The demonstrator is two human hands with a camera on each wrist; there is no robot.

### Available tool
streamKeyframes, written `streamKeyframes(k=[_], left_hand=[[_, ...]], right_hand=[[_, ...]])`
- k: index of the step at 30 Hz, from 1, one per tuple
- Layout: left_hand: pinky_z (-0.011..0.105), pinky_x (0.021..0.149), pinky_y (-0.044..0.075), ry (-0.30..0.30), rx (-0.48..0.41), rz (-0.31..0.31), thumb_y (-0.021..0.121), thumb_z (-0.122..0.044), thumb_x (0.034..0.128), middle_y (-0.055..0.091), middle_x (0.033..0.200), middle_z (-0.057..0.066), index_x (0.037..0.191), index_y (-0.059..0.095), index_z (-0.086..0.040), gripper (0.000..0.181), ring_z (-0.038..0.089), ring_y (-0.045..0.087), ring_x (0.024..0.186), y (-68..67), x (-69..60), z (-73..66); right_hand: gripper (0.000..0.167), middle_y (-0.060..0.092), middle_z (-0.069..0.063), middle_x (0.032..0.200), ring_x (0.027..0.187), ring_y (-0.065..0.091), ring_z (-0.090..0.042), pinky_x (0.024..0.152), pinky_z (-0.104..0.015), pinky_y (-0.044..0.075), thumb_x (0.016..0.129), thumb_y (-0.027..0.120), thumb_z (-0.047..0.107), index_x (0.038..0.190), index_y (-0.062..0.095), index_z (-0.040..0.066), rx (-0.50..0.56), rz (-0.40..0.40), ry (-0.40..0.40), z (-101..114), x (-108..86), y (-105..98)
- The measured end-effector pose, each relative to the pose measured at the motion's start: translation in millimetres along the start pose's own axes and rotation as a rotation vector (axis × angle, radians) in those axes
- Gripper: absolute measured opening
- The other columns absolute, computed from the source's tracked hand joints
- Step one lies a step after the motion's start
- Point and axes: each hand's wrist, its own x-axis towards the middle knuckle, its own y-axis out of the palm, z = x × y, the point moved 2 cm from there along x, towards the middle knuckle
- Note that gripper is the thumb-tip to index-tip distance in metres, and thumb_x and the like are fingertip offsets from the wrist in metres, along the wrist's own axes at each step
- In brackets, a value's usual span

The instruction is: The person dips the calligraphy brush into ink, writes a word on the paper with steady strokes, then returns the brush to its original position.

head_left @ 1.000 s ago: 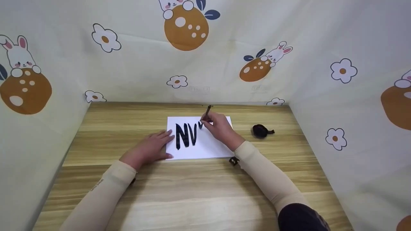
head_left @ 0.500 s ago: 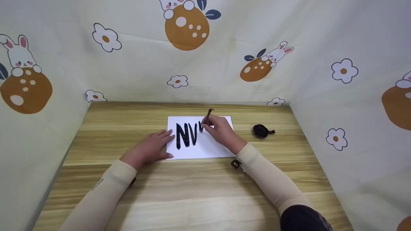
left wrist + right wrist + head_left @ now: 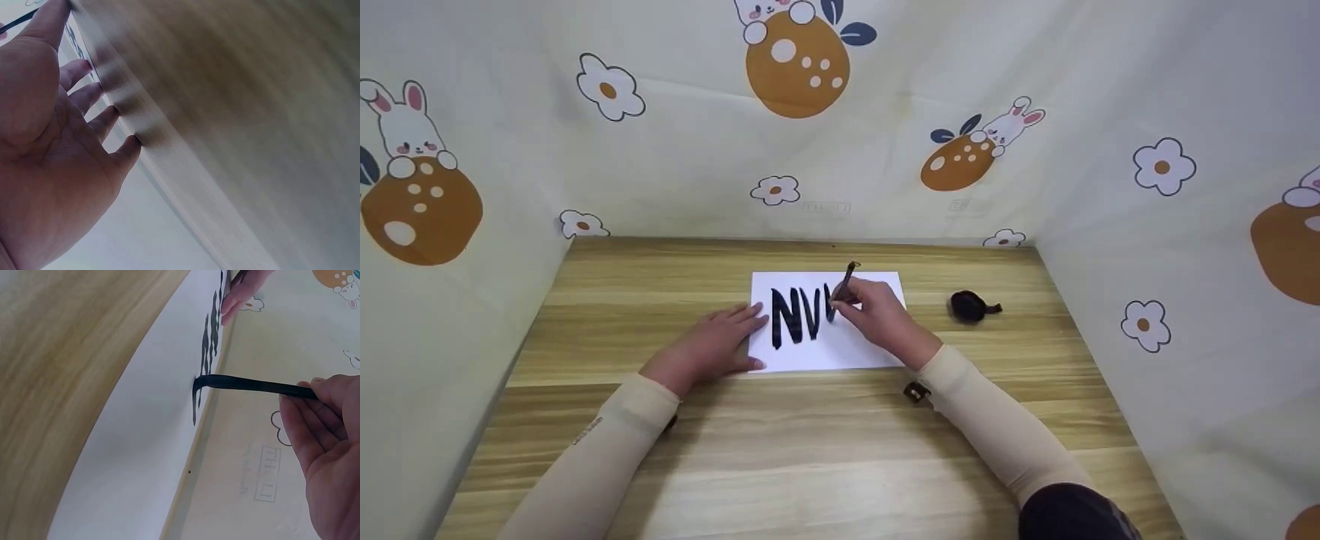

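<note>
Compared with half a second ago, the right hand (image 3: 881,315) has slid slightly toward the table's near edge, drawing its brush (image 3: 846,283) along, and the newest black stroke (image 3: 830,311) has grown longer. Left hand (image 3: 709,345), paper (image 3: 847,354) and dish (image 3: 968,307) are where they were.

The right hand pinches the slim dark brush between thumb and fingers. The brush slants, its top end leaning toward the table's far edge; in the right wrist view its bristles bend against the paper, touching it.

The white paper lies lengthwise on the wood-grain table (image 3: 780,465), midway between the left and right edges and nearer the far edge. Bold black marks begin near the paper's left edge: a thick N (image 3: 793,328), then a narrower V (image 3: 814,319), then the fresh stroke beside the brush tip.

The left hand grips nothing. Its fingers reach out, fingertips resting on the paper's left edge, the thumb at the near left corner.

A small round black dish with a short handle sits apart from the paper, between its right edge and the table's right edge, handle pointing right.

Both forearms wear cream sleeves (image 3: 607,442). Pale cloth (image 3: 682,165) printed with rabbits, spotted orange fruit and flowers rises along the table's far, left and right edges.
</note>
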Motion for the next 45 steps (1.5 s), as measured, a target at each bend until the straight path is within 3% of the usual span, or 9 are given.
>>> streamKeyframes(k=[27, 38, 45], left_hand=[[0.072, 0.129, 0.023, 0.004, -0.015, -0.003, 0.076, -0.050, 0.1037, 0.030, 0.179, 0.020, 0.169, 0.043, -0.003, 0.086, 0.049, 0.027, 0.164, -2.0, -1.2, -1.9], [0.072, 0.128, 0.025, 0.006, -0.009, -0.013, 0.078, -0.048, 0.1028, 0.032, 0.178, 0.022, 0.168, 0.045, -0.001, 0.086, 0.050, 0.029, 0.163, -2.1, -0.5, -1.7], [0.072, 0.128, 0.025, 0.009, 0.002, -0.014, 0.077, -0.049, 0.1032, 0.032, 0.178, 0.021, 0.168, 0.044, -0.002, 0.086, 0.049, 0.028, 0.163, -1.6, -0.5, -0.8]], right_hand=[[0.005, 0.081, -0.006, 0.100, 0.092, 0.080, -0.017, 0.085, -0.032, 0.066, 0.105, 0.076, 0.007, 0.103, 0.076, 0.002, 0.072, 0.065, -0.047, 16.3, -20.1, 0.6], [0.006, 0.081, -0.005, 0.100, 0.090, 0.079, -0.014, 0.082, -0.032, 0.065, 0.106, 0.076, 0.008, 0.105, 0.078, 0.003, 0.067, 0.090, -0.023, 22.9, -24.1, -2.0], [0.007, 0.082, -0.005, 0.098, 0.090, 0.079, -0.015, 0.084, -0.032, 0.065, 0.106, 0.076, 0.009, 0.104, 0.077, 0.002, 0.101, 0.063, -0.017, 27.4, -26.1, -8.6]])
